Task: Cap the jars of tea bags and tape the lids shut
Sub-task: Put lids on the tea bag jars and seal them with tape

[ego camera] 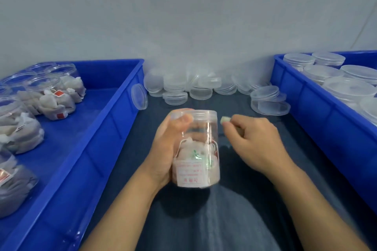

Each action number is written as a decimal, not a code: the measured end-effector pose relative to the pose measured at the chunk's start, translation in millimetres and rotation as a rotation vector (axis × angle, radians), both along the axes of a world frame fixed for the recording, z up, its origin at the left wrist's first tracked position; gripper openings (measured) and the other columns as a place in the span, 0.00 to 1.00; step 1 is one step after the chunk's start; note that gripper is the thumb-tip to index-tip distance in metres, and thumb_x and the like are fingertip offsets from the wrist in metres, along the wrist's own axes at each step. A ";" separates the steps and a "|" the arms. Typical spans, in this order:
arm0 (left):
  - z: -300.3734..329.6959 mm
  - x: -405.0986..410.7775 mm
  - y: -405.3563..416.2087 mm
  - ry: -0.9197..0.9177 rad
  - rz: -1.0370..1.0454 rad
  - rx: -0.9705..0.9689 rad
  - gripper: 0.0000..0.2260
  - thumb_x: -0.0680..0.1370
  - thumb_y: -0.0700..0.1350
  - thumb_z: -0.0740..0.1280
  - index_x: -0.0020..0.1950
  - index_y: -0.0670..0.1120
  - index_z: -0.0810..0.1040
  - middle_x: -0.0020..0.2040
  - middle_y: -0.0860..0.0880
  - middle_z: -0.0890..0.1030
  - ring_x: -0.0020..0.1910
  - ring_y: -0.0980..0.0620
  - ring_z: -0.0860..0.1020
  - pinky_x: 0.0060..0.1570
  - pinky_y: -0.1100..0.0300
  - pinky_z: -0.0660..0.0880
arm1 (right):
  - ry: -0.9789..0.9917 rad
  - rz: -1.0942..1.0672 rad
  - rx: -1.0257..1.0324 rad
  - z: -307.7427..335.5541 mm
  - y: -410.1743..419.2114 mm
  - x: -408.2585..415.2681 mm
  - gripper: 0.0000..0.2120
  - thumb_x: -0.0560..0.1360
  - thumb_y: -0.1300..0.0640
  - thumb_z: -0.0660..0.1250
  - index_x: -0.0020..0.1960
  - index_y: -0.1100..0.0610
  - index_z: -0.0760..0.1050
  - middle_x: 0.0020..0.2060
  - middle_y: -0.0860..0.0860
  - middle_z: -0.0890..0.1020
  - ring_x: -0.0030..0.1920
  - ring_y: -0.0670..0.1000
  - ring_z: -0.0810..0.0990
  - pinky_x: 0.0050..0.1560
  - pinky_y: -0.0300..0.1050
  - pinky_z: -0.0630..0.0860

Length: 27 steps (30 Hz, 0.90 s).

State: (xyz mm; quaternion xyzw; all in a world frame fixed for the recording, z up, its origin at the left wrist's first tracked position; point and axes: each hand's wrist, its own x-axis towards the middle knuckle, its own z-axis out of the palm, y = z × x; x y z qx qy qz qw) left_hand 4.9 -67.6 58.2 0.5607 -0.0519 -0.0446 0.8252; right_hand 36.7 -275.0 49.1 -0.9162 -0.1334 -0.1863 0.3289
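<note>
A clear plastic jar (196, 149) with tea bags and a white label in its lower half is held upright in the middle, a clear lid (194, 114) on top. My left hand (170, 144) grips it from the left, thumb near the lid. My right hand (255, 140) is just right of the jar and pinches a small pale green piece (225, 119) close to the lid; whether it is tape I cannot tell.
A blue crate (114, 128) on the left holds several open jars of tea bags (53, 96). Loose clear lids (183, 87) lie along the wall. A blue crate (306, 96) on the right holds capped jars (346, 87). Dark cloth (255, 199) covers the table.
</note>
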 end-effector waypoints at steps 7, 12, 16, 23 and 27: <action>-6.8 3.2 -3.6 -0.072 0.094 -0.032 0.23 0.76 0.52 0.73 0.67 0.45 0.72 0.54 0.40 0.84 0.49 0.40 0.84 0.43 0.48 0.83 | 0.101 0.109 -0.251 -14.4 -1.2 5.9 0.24 0.80 0.42 0.62 0.33 0.56 0.65 0.31 0.48 0.73 0.42 0.52 0.72 0.42 0.56 0.74; -8.3 3.7 -3.4 -0.078 0.091 -0.012 0.23 0.76 0.54 0.71 0.68 0.47 0.71 0.53 0.38 0.82 0.47 0.42 0.84 0.43 0.52 0.82 | 0.138 0.087 -0.281 -9.8 1.8 1.1 0.18 0.77 0.38 0.65 0.36 0.50 0.75 0.34 0.44 0.76 0.45 0.49 0.72 0.45 0.52 0.75; -9.8 3.8 -5.4 -0.109 0.103 0.035 0.23 0.77 0.54 0.70 0.69 0.47 0.71 0.56 0.35 0.83 0.50 0.41 0.84 0.46 0.52 0.82 | 0.006 0.013 0.005 -1.9 7.6 -1.7 0.13 0.79 0.44 0.66 0.43 0.50 0.83 0.39 0.44 0.78 0.48 0.50 0.75 0.49 0.48 0.73; -12.9 4.3 -11.9 -0.211 0.208 0.171 0.23 0.79 0.57 0.68 0.70 0.50 0.69 0.62 0.41 0.83 0.58 0.43 0.85 0.56 0.53 0.82 | -0.169 0.088 0.597 15.7 37.8 -20.4 0.05 0.77 0.50 0.72 0.45 0.50 0.81 0.40 0.46 0.83 0.43 0.50 0.83 0.45 0.38 0.77; -14.0 4.9 -13.1 -0.244 0.265 0.192 0.23 0.79 0.59 0.71 0.69 0.53 0.68 0.61 0.50 0.85 0.60 0.49 0.85 0.57 0.57 0.81 | -0.146 0.131 0.607 15.1 45.5 -25.7 0.04 0.76 0.54 0.77 0.46 0.49 0.82 0.40 0.44 0.85 0.44 0.51 0.84 0.46 0.44 0.80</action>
